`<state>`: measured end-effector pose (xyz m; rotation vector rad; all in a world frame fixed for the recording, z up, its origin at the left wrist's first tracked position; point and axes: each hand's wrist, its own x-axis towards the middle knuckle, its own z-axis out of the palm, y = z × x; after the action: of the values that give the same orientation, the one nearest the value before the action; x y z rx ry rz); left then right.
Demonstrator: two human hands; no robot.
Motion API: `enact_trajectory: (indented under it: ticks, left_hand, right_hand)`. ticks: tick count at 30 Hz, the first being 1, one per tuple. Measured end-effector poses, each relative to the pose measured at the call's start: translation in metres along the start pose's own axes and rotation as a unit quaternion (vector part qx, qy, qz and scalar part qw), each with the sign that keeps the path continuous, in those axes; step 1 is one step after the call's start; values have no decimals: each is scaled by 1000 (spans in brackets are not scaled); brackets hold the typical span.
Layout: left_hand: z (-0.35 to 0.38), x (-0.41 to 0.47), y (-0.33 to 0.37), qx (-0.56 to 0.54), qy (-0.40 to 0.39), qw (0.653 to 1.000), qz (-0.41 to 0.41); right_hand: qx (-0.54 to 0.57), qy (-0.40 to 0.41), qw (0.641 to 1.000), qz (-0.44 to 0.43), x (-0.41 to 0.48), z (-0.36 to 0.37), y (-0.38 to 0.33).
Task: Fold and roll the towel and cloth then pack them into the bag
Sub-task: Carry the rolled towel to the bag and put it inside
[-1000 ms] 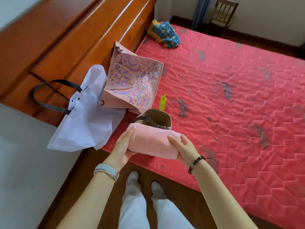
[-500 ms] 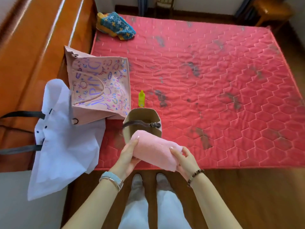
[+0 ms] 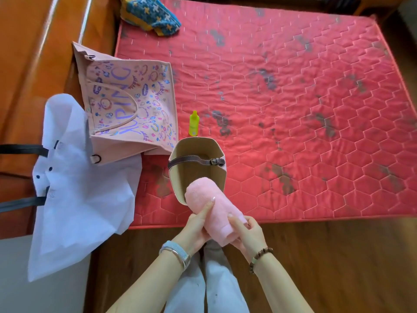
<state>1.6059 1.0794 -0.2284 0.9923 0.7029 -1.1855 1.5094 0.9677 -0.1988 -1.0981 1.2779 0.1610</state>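
Head view. The pink towel [image 3: 211,203] is rolled into a tight cylinder and held in both hands above the near edge of the bed [image 3: 293,98].

- Left grip [image 3: 197,225]: wrapped round the left side of the roll, fingers lying along it toward its far end.
- Right grip [image 3: 248,232]: closed round the near end of the roll, fingers curled over the top.
- Small tan bag [image 3: 196,139]: stands on the bed with its mouth open and a brown strap [image 3: 194,159] across the opening. The far end of the roll overlaps its near rim. Cannot tell whether the tip is inside the mouth or just above it.
- Patterned blue cloth [image 3: 150,14]: lies bunched at the far corner of the bed, well apart from the hands. It does not look folded or rolled.
- Also present: pink printed tote [image 3: 128,105], white bag [image 3: 74,195] and yellow bottle [image 3: 194,123], all beside the tan bag.

Progress, as judged: the towel's fold and roll look done, and its packing is under way but not finished. What remains is seating the roll in the bag, then folding, rolling and packing the cloth. Roughly half the task is left.
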Motion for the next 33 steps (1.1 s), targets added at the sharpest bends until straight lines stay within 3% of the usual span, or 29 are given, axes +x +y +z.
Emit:
enact_trajectory:
  ticks: [4,8,13,18,22,28,33]
  left_hand:
    - [-5,17,2,48,76,995,32]
    - [-15,28,8,120,113,985,49]
    - [-17,33,11,172,67,981,65]
    - [-17,41,20,200,47,974,97]
    - [-25,51,34,220,35,972,76]
    - [-27,66,42,194,95,975,45]
    - [-28,78,55,130,80,986,68]
  right_hand:
    - [-47,-18,999,-6,6,5,5]
    - [-162,-33,984,-64,18,7,-1]
    - [-188,-95,974,-87,40,28,-20]
    - [-142,-117,983,-9,75,40,-26]
    - [-113,-140,983,42,95,47,-24]
    - [-118,-160,978,62,120,57,-25]
    - [-99,-154,981,70,141,67,-37]
